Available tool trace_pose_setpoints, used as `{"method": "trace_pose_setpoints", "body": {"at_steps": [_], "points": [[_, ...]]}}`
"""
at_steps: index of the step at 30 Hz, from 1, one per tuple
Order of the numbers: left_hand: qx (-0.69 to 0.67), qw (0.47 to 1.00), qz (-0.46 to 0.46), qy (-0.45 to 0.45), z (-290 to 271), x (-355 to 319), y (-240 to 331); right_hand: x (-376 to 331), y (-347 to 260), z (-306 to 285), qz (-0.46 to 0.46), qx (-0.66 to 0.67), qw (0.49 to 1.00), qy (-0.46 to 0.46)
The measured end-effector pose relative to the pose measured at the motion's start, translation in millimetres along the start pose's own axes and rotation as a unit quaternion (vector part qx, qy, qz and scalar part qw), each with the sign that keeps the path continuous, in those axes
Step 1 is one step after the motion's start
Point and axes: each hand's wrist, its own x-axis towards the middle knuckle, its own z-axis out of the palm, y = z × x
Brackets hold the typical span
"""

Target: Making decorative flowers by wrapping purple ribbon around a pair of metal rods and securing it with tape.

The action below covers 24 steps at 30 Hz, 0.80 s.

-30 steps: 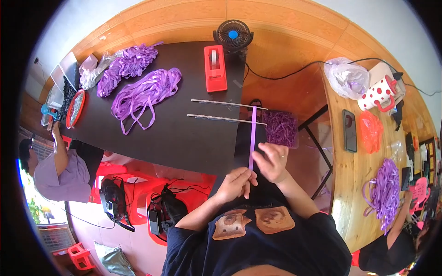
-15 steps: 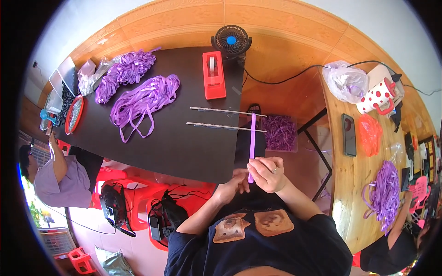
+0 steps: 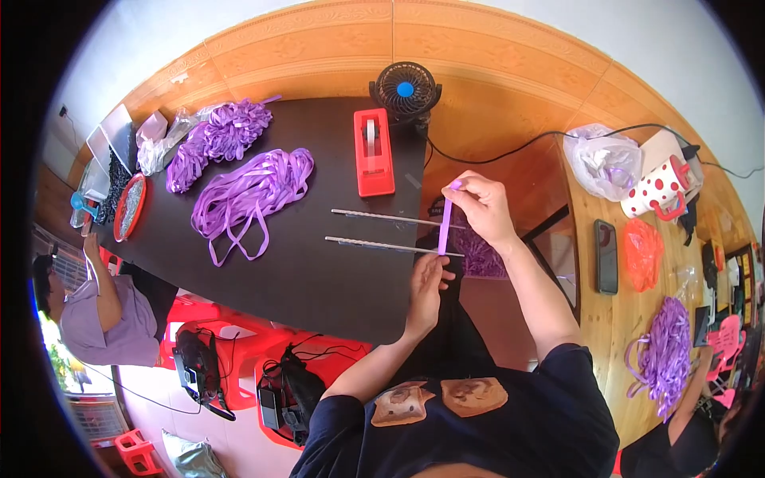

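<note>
Two thin metal rods (image 3: 374,226) jut out past the right edge of the dark table. A purple ribbon (image 3: 445,227) runs across both of them near their free ends. My right hand (image 3: 486,209) is beyond the far rod, thumb and fingers pinched on the ribbon's far end. Just on the near side of the nearer rod is my left hand (image 3: 427,291), its curled fingertips at the ribbon's near end. A purple ribbon bundle (image 3: 253,191) lies loosely looped on the table, with a second ribbon heap (image 3: 221,135) behind it.
A red tape dispenser (image 3: 374,163) and a black fan (image 3: 406,89) stand near the rods. Below the table edge is a bin of purple pieces (image 3: 482,255). On the wooden table (image 3: 594,334) lie a phone (image 3: 606,256) and more ribbon (image 3: 666,350). Two other people sit nearby.
My right hand has moved away from me, past the far rod, with the ribbon end. My left hand has come up to the nearer rod. The ribbon's near tail has shortened.
</note>
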Motion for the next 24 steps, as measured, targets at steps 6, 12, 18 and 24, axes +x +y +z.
{"method": "trace_pose_setpoints", "body": {"at_steps": [6,12,18,24], "points": [[-0.022,0.992,0.106,0.065,20,31,9,-6,55,7,0.243,0.176,0.954,-0.010],[-0.009,0.973,0.230,0.014,28,52,13,-41,74,17,0.413,0.291,0.863,-0.008],[-0.083,0.988,0.103,0.074,38,38,13,-66,55,20,0.477,0.297,0.827,0.002],[-0.012,0.981,0.134,0.137,35,31,7,-104,41,24,0.311,0.238,0.919,0.052]]}}
